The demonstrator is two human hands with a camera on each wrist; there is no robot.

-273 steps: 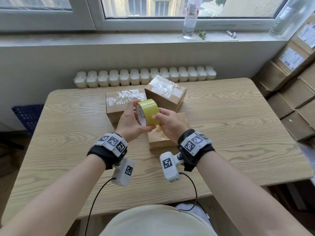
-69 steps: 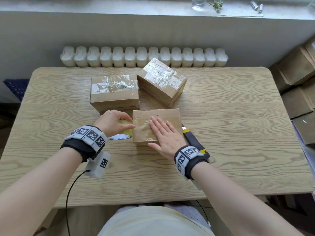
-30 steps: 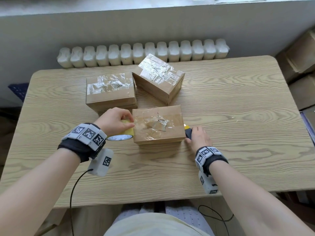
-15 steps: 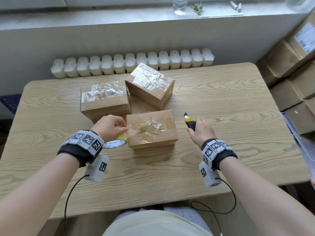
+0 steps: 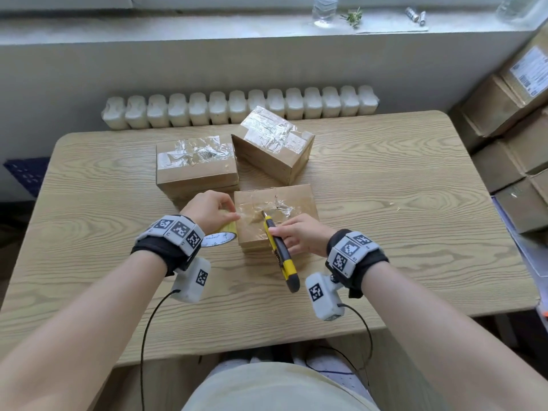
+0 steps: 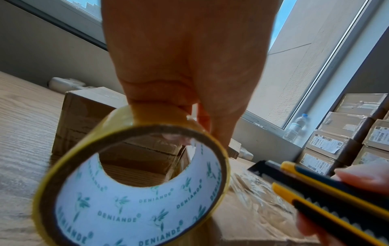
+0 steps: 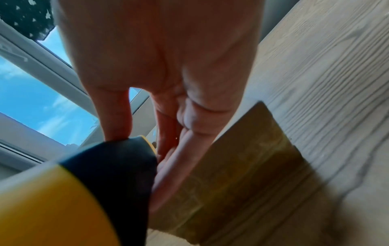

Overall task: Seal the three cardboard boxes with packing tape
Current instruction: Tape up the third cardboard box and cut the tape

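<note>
Three cardboard boxes stand on the wooden table (image 5: 385, 203). The near box (image 5: 299, 203) has clear tape stretched across its top. My left hand (image 5: 207, 210) grips the yellow tape roll (image 5: 221, 235) (image 6: 134, 186) at that box's left edge, the roll standing on the table. My right hand (image 5: 296, 235) holds a yellow and black utility knife (image 5: 277, 247) (image 6: 328, 188) over the box, its blade tip near the tape by the left edge. The back left box (image 5: 197, 164) and the turned back right box (image 5: 272, 143) carry crumpled clear tape on top.
A white radiator (image 5: 240, 109) runs behind the table's far edge. Stacked labelled cartons (image 5: 510, 137) fill the right side. A water bottle (image 5: 324, 8) and small items sit on the windowsill. Bare table lies to the left and right of the boxes.
My right hand left the box top, picked up the knife from the table right of the box, and brought it over the near box. The left hand stayed on the tape roll.
</note>
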